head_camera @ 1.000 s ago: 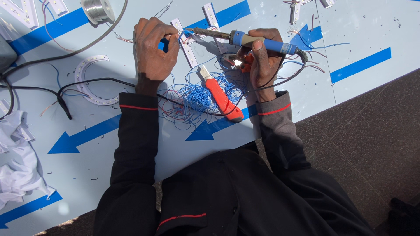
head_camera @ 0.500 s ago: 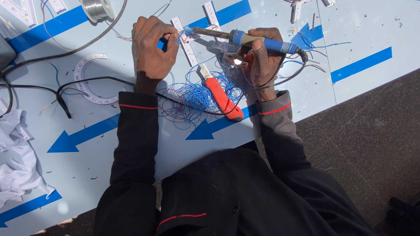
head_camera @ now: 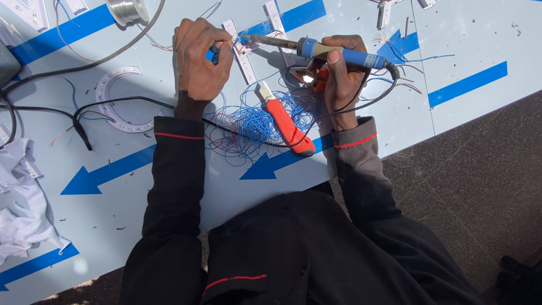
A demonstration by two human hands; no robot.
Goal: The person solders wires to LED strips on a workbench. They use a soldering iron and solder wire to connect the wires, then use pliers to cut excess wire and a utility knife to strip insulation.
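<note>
Head view: right hand (head_camera: 339,79) grips soldering iron (head_camera: 316,49); left hand (head_camera: 200,62) pinches wire (head_camera: 213,53).

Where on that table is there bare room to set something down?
Bare patches: between the orange knife and the table edge on the right, and below the left sleeve toward the white rags. Between the left hand and right hand, blue wires crowd everything.

Pale blue-grey table (head_camera: 361,169) w/ blue arrow markings; dark floor (head_camera: 480,186), prob. stone; harsh light, maybe sun.

left hand (head_camera: 199,68): fingers pinched | right hand (head_camera: 337,76): fingers curled, gripping
</note>
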